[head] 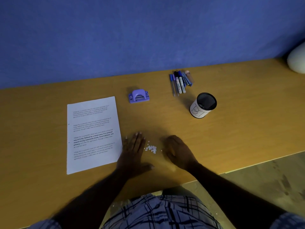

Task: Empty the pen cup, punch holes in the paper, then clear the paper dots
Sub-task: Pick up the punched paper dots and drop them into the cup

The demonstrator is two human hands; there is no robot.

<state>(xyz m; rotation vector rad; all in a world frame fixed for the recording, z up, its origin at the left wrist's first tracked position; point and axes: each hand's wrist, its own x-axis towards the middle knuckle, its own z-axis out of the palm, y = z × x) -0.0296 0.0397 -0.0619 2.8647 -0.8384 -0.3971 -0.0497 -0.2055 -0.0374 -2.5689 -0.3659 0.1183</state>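
Observation:
A small heap of white paper dots point(151, 148) lies on the wooden desk between my hands. My left hand point(134, 151) rests flat on the desk just left of the dots, fingers stretched and together, its edge overlapping the printed sheet of paper point(92, 134). My right hand point(179, 151) lies just right of the dots, palm down and loosely cupped, holding nothing. The purple hole punch point(139, 96) stands beyond the paper's top right corner. A black mesh pen cup point(203, 105) with a white label stands upright at the right, with the pens and markers point(180, 82) lying in a bunch behind it.
The desk point(239, 129) meets a blue wall at the back. Its front edge runs close below my hands, with floor visible at the lower right. A pale rounded object point(297, 59) sits at the far right edge.

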